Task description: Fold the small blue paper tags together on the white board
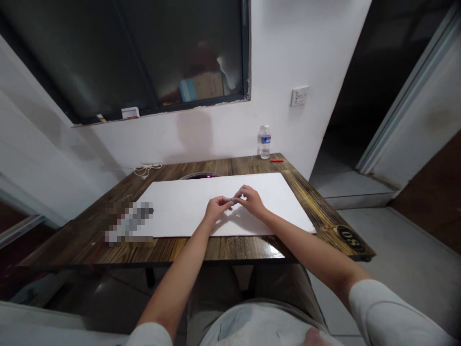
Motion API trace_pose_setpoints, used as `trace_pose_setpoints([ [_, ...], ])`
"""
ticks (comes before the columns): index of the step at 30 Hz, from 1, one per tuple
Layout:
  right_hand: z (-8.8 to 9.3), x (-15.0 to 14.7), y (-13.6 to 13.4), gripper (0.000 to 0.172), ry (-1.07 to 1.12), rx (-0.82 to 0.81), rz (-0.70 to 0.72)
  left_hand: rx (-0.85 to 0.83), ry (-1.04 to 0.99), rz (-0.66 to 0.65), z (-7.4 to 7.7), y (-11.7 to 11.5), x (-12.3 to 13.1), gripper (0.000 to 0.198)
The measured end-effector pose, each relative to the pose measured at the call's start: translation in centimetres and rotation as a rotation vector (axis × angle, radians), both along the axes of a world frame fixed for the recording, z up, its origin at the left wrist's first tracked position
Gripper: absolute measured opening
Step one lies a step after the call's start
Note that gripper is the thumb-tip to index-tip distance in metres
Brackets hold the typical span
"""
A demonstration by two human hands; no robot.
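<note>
Head view: my left hand (217, 209) and right hand (251, 201) meet above the white board (173, 211), fingers (240, 193) closed on a small blue item (232, 202), pinched jointly, seemingly to steady it.

The room had white walls (216, 139). A big dark window (126, 57) with a black frame (246, 48) was set in the wall, and a cardboard box (201, 89) showed through the glass. A small white box (130, 113) sat near the bottom of the window. A white wall socket (299, 95) was to the right of the window. Past it was a dark open doorway (360, 96) with a pale door frame (406, 91). The floor (406, 245) was grey. A brown wooden table (90, 245) stood against the wall.
</note>
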State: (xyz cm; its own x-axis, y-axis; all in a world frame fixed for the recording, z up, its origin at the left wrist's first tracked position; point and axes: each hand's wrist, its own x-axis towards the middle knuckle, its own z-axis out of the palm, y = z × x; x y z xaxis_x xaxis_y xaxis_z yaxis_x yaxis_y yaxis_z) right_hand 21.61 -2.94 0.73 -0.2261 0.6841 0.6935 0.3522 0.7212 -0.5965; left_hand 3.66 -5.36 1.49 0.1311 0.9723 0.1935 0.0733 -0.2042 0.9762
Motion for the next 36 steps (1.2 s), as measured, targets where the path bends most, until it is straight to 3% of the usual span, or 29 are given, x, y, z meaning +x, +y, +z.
trace_pose_setpoints([
  [6, 0.0, 0.1, 0.7, 0.029, 0.035, -0.110, 0.027, -0.005, -0.018, 0.024, 0.2, -0.1, 0.1, 0.034],
  [10, 0.7, 1.6, 1.7, 0.026, 0.020, -0.157, -0.030, 0.013, -0.057, 0.125, 0.1, 0.3, -0.1, 0.034],
  [15, 1.5, 3.8, 1.8, 0.012, -0.467, -0.193, -0.139, 0.010, -0.140, 0.281, 0.1, 0.6, -0.4, 0.033],
  [18, 2.0, 4.3, 1.1, 0.009, -0.714, -0.210, -0.132, -0.009, -0.189, 0.320, 0.1, 0.7, -0.6, 0.035],
  [22, 2.7, 4.1, 0.2, 0.008, -0.856, -0.183, -0.064, -0.019, -0.214, 0.330, 0.0, 0.8, -0.8, 0.035],
  [28, 3.0, 3.0, -0.4, 0.015, -1.080, -0.106, -0.112, -0.032, -0.231, 0.346, -0.2, 0.8, -0.7, 0.034],
  [36, 2.8, 2.6, -0.6, 0.016, -1.140, -0.123, -0.117, -0.009, -0.222, 0.353, 0.0, 0.7, -0.7, 0.033],
])
